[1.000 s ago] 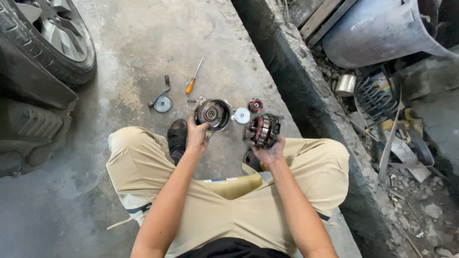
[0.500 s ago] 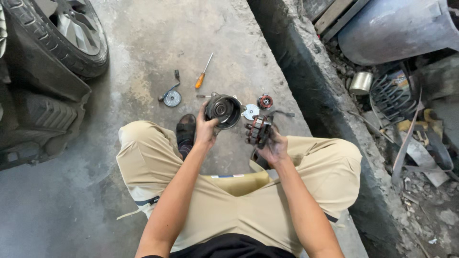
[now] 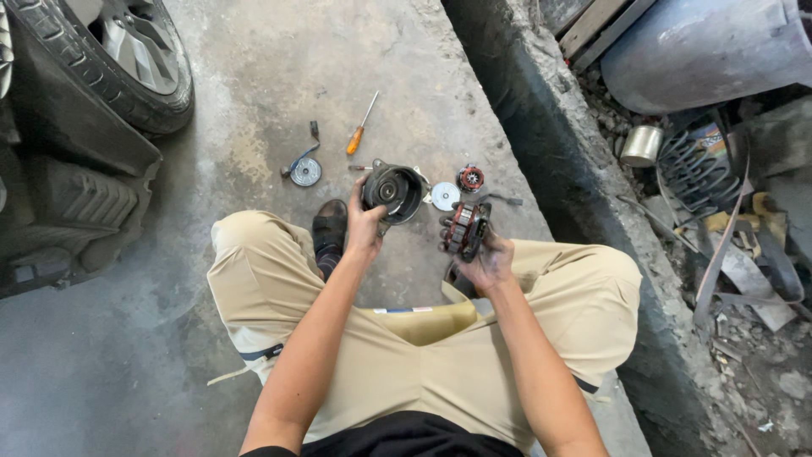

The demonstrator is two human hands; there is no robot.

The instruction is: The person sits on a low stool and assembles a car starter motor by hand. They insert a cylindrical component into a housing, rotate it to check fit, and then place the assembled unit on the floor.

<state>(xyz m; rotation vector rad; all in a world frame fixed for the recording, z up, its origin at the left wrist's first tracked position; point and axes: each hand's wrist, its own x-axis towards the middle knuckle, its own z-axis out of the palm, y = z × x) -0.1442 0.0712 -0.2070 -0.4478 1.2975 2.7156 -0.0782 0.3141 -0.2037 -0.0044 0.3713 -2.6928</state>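
Now: Two Hands, Two Motor Parts

Left hand (image 3: 365, 227) clasped on one round black housing (image 3: 394, 189), raised above the concrete floor (image 3: 254, 68). Right hand (image 3: 484, 258) clamped around one copper-wound rotor (image 3: 467, 227). Beyond: one orange-handled screwdriver (image 3: 362, 123), two silver discs (image 3: 305, 171) (image 3: 445, 195), one small red part (image 3: 470, 178). Housing bowl looks hollow inside.

The housing (image 3: 394, 190) is dark grey, black inside. The rotor (image 3: 466, 228) shows rust-red bands between dark metal. The screwdriver (image 3: 362, 125) has an orange handle. Two discs (image 3: 305, 172) are silvery. The small part (image 3: 470, 178) is red and black. Trousers (image 3: 406, 355) are khaki, the shoe (image 3: 329, 227) dark brown, the floor (image 3: 254, 85) mottled grey.
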